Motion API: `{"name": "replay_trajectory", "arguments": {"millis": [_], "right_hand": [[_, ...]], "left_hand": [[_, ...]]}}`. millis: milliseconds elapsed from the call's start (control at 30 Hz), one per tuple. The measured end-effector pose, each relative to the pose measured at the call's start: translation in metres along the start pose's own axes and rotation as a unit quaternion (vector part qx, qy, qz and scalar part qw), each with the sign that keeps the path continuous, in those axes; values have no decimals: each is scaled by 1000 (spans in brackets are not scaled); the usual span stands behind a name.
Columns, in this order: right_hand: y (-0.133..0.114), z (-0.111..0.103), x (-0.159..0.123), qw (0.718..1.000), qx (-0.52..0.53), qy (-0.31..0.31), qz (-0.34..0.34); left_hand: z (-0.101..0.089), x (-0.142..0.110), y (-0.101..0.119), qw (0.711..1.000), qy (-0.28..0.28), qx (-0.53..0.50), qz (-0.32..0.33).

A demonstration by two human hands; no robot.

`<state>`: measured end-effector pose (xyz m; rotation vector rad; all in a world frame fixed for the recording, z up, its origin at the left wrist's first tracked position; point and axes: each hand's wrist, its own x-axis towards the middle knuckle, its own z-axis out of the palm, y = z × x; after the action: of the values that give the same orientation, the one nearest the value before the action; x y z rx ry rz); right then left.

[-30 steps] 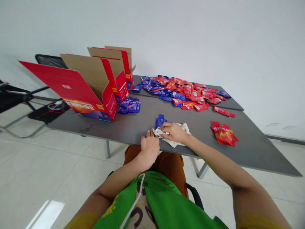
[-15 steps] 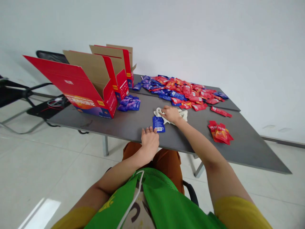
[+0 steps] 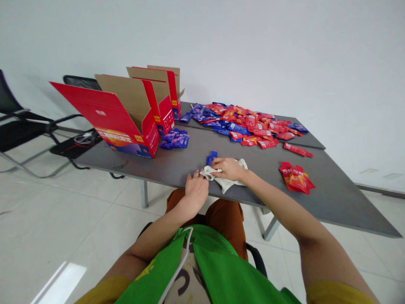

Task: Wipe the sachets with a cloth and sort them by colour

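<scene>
A small blue pouch (image 3: 211, 158) lies flat on the grey table in front of me, its spout end pointing away; the cloth and my right hand cover most of it. My right hand (image 3: 230, 169) is closed on a crumpled white cloth (image 3: 228, 184) and presses it onto the pouch. At the table's front edge rests my left hand (image 3: 196, 191), palm down with fingers laid on the tabletop. Its fingertips meet the cloth's left end by the pouch's near side; whether they touch the pouch is hidden.
Three open red cartons (image 3: 126, 122) stand in a row at the left. Beside them lies a stack of blue pouches (image 3: 175, 139). A heap of mixed red and blue pouches (image 3: 247, 124) spreads along the back. Several red pouches (image 3: 296, 178) lie at the right. Chairs (image 3: 22, 122) stand far left.
My right hand has drawn the cloth toward me, over the pouch that lay mostly uncovered before. My left hand has stayed near the front edge. The view has shifted slightly left.
</scene>
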<state>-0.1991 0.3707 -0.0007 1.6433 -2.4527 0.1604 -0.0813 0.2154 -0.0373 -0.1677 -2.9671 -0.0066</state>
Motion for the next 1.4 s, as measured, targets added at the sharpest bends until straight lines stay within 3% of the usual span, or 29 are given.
{"name": "replay_trajectory", "arguments": {"millis": [200, 367, 467, 633, 733, 867, 1000, 1133, 1267, 1400], "right_hand": [[25, -2, 34, 990, -88, -21, 104], [47, -4, 57, 968, -132, -36, 212], [63, -10, 53, 950, -142, -36, 275], [87, -26, 18, 927, -160, -60, 335], [80, -24, -4, 923, -168, -58, 341], [42, -5, -19, 924, -180, -28, 336], [16, 6, -20, 929, -190, 13, 316], [14, 6, -19, 926, -182, 39, 327], [14, 7, -21, 925, -174, 59, 333], [12, 9, -22, 923, -170, 64, 339]], "left_hand": [[-9, 0, -3, 999, -38, 0, -2], [-7, 0, -2, 1000, -25, -6, -8], [-1, 4, 4, 1000, -13, -9, -23], [-3, 15, 5, 996, 13, -58, -72], [-13, 26, 1, 986, 39, -100, -128], [-20, 41, 9, 973, 92, -129, -168], [-10, 48, 27, 968, 133, -131, -167], [4, 43, 33, 963, 154, -133, -179], [7, 39, 22, 956, 160, -169, -181], [-11, 42, -4, 956, 127, -181, -193]]}}
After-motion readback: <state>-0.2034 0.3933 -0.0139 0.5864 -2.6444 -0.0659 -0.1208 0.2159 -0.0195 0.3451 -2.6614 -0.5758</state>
